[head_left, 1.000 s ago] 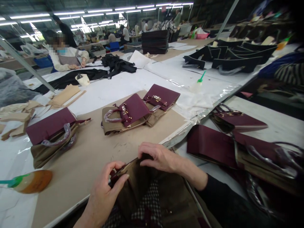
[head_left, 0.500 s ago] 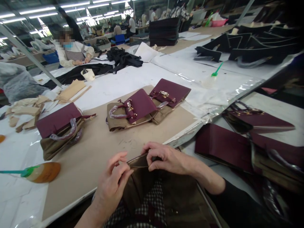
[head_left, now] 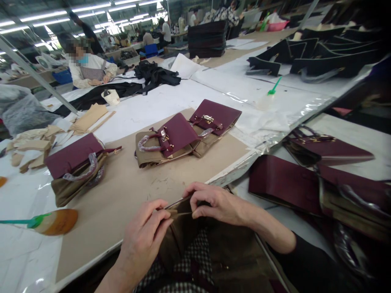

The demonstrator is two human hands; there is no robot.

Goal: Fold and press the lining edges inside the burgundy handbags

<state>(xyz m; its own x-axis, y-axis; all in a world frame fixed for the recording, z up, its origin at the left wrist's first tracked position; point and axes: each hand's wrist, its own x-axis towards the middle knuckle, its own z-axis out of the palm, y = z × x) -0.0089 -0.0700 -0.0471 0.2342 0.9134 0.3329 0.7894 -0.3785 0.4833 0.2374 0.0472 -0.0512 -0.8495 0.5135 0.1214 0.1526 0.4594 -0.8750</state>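
Place was handbag factory floor. Long worktables [head_left: 189,101] ran in rows under strip lights [head_left: 39,16]. Maroon handbags [head_left: 180,132], handles wrapped in plastic, lay on brown board [head_left: 128,191]. Black cut panels [head_left: 320,57] were laid out farther off. Squeeze bottle [head_left: 51,221] lay near. Another worker [head_left: 91,71] sat at table. Unfinished bag [head_left: 180,236] was at near edge.

The nearest bag lining [head_left: 180,240] is looking olive brown, and the cloth [head_left: 195,260] next to it is showing black and white checks. The handbags [head_left: 180,132] are showing dark red with gold clasps [head_left: 208,119]. The board [head_left: 131,195] is looking tan, the bench [head_left: 171,103] white.
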